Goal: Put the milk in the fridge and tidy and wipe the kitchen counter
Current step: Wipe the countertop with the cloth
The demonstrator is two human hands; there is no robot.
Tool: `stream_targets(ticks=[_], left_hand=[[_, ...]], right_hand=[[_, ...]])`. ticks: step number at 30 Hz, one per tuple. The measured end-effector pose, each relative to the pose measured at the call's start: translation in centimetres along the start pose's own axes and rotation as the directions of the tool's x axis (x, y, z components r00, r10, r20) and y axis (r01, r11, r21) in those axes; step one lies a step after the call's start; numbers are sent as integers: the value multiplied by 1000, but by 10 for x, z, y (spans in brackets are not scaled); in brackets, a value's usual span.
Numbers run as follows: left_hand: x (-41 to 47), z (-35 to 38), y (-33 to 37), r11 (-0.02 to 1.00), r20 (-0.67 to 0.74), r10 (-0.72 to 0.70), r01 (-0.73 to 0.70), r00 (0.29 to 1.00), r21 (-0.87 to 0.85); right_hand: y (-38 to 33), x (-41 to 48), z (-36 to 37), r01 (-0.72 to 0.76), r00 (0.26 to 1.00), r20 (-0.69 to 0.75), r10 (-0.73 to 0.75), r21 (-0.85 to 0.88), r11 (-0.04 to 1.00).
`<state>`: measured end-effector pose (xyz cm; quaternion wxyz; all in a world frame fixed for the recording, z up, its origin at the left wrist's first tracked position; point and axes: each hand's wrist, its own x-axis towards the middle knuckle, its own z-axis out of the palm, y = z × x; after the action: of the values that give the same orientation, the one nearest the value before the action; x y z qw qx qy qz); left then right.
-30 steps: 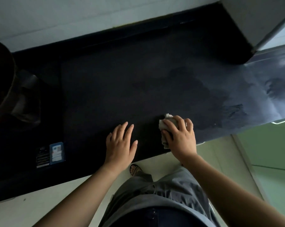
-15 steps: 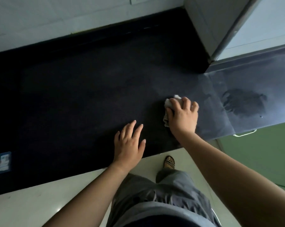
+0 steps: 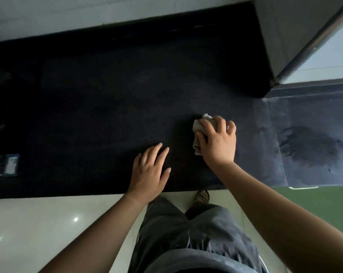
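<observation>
The dark kitchen counter (image 3: 99, 107) fills the middle of the head view. My right hand (image 3: 218, 142) presses a crumpled pale cloth (image 3: 199, 125) flat onto the counter, right of centre; most of the cloth is hidden under the palm. My left hand (image 3: 150, 170) lies flat on the counter near its front edge, fingers apart, holding nothing. A wet smear (image 3: 308, 148) shows on the lighter part of the counter to the right. No milk is in view.
A grey fridge or cabinet corner (image 3: 288, 42) stands on the counter at the back right. A pale wall (image 3: 48, 14) runs behind. A small label (image 3: 10, 164) sits at the far left. Below the counter are pale floor tiles (image 3: 48, 223) and a green cupboard front (image 3: 324, 205).
My right hand with the cloth has slid up and to the right across the counter. The view has shifted right, so the dark pot at the left has left the frame.
</observation>
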<state>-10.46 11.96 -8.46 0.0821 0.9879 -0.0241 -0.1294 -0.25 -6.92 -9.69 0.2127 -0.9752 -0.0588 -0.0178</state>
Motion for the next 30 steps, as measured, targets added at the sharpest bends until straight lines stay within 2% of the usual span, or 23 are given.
stream_targets(ticks=[3, 9, 11, 13, 16, 18, 20, 22, 25, 28, 30], left_hand=[[9, -8, -6, 999, -49, -28, 26, 998, -33], [56, -33, -56, 997, -125, -67, 63, 990, -35], [78, -44, -79, 997, -144, -76, 72, 987, -31], [102, -54, -102, 996, -151, -85, 82, 985, -24], [135, -64, -135, 996, -127, -83, 84, 988, 5], [149, -67, -154, 996, -105, -77, 80, 991, 26], [156, -66, -168, 998, -80, -61, 63, 995, 29], [156, -64, -177, 999, -80, -20, 22, 997, 29], [153, -61, -184, 999, -81, 26, -24, 996, 22], [153, -61, -188, 999, -70, 40, -40, 997, -1], [155, -62, -189, 999, -59, 51, -51, 997, -1]], right_hand=[[-25, 24, 13, -114, 993, 19, 114, 17, 993], [-48, 36, 22, 118, 992, 53, -119, 9, 993], [-43, 36, 23, 147, 989, 35, -147, 9, 989], [-46, 43, 28, 87, 996, -8, -87, 1, 996], [-76, 73, 41, -117, 990, -73, 117, 7, 993], [-104, 97, 52, -178, 981, -73, 177, 0, 984], [-130, 109, 65, -138, 990, -26, 138, 2, 990], [-149, 102, 76, -21, 1000, 23, 21, -13, 1000], [-154, 73, 79, 85, 996, 25, -85, -28, 996], [-137, 58, 72, 107, 994, -21, -108, -40, 993], [-128, 66, 68, 39, 998, -45, -41, -54, 998]])
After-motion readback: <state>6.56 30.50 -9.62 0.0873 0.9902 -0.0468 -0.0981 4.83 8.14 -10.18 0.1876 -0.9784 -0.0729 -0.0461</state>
